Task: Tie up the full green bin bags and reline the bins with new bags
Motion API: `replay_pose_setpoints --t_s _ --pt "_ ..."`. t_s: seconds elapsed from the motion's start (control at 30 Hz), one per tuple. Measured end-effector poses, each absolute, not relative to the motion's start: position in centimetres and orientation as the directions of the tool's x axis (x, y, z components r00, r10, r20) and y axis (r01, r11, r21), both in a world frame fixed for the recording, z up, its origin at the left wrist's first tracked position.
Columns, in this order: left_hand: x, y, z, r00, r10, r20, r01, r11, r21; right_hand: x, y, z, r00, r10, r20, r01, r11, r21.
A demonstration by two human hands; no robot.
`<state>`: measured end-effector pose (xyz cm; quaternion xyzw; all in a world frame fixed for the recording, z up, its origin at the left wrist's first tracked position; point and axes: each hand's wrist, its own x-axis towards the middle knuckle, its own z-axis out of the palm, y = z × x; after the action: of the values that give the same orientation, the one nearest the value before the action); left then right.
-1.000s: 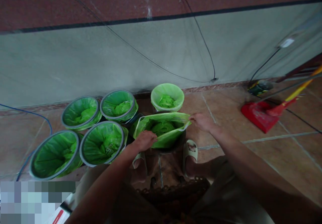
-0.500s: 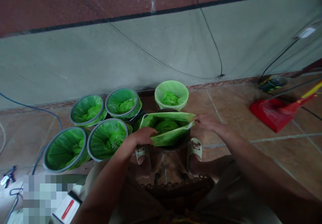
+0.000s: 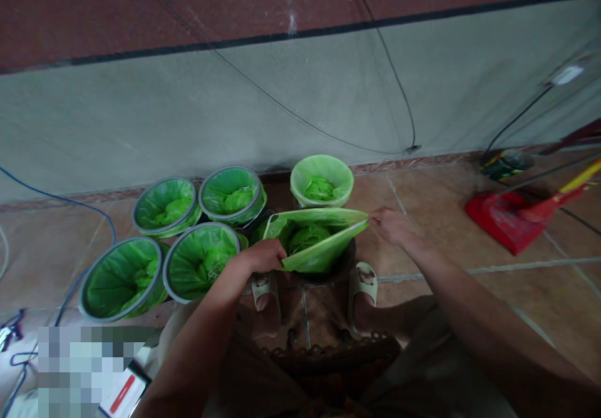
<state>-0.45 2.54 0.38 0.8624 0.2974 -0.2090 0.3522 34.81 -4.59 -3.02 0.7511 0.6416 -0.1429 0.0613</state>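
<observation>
A green trash bag (image 3: 323,249) hangs in a dark bin (image 3: 348,263) between my feet, its mouth pulled out wide. My left hand (image 3: 267,255) is closed on the near left edge of the bag's mouth. At the right corner, my right hand (image 3: 389,224) pinches the rim and holds it taut. Bunched green plastic lies down inside the bag. Most of the bin is hidden under the bag. Just behind it stands a bin lined in light green (image 3: 322,180), with crumpled plastic at its bottom.
Several grey-rimmed bins with green liners, one of them a front bin (image 3: 201,261), stand to the left. A red dustpan (image 3: 507,218) lies on the tiles at the right, near a can (image 3: 507,164). A blue cable (image 3: 106,218) runs along the left floor. A wall rises behind.
My right hand has moved slightly right, stretching the bag's mouth straighter and tauter. My left hand keeps its grip and has shifted a little left.
</observation>
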Motion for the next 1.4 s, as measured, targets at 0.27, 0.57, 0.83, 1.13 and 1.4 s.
replay_pose_setpoints --t_s 0.27,0.57,0.83,1.13,1.4 --pt "0.1 1.9 0.0 0.774 0.314 -0.550 0.617 -0.572 0.541 35.1 -4.4 -3.9 0.197 0.928 -0.315 0.965 -0.241 -0.104" --pt "-1.4 4.0 0.2 0.690 0.531 -0.492 0.719 -0.428 0.548 34.9 -4.6 -2.7 0.237 0.945 -0.223 0.953 -0.272 -0.138" --pt "-1.3 6.5 -2.7 0.172 0.912 -0.372 0.984 -0.146 0.099 32.0 -2.9 -2.6 0.222 0.965 -0.138 0.934 -0.251 -0.254" --pt "1.8 3.2 -4.2 0.391 0.858 -0.334 0.919 -0.346 0.186 23.3 2.3 -4.1 -0.199 0.978 -0.058 0.920 0.166 -0.356" --pt "2.0 2.0 -4.2 0.646 0.729 -0.228 0.751 -0.552 0.363 23.0 3.3 -5.6 -0.181 0.972 -0.149 0.960 0.142 -0.241"
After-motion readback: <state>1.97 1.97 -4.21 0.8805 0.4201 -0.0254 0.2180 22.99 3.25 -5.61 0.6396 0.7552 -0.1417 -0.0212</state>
